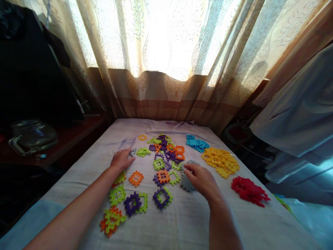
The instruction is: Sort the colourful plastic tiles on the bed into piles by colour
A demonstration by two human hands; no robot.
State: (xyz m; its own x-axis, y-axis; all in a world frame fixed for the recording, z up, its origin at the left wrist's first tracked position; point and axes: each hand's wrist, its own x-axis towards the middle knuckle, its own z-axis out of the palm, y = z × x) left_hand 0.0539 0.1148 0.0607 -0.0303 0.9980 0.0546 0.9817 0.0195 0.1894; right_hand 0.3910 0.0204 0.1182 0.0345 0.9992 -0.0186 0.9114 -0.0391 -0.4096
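Observation:
My left hand (pixel 121 160) is at the left of the scattered pieces. Its fingers and thumb close around the edge of a small grey interlocking piece (pixel 133 151), beside a lime green piece (pixel 143 152). Over a pile of grey interlocking plates (pixel 187 183) is my right hand (pixel 201 178), its fingers curled and thumb drawn in; whatever they may hold is hidden. Between the hands lie mixed purple, green and orange pieces, among them an orange window-shaped piece (pixel 163 176) and a purple square frame (pixel 160 198).
Sorted by colour on the right are blue pieces (pixel 197 143), yellow pieces (pixel 220 161) and red pieces (pixel 249 190). More mixed pieces lie near my left forearm, including a green window piece (pixel 117 195). A glass jug (pixel 35 135) stands on a dark side table. Curtains (pixel 161 90) hang behind.

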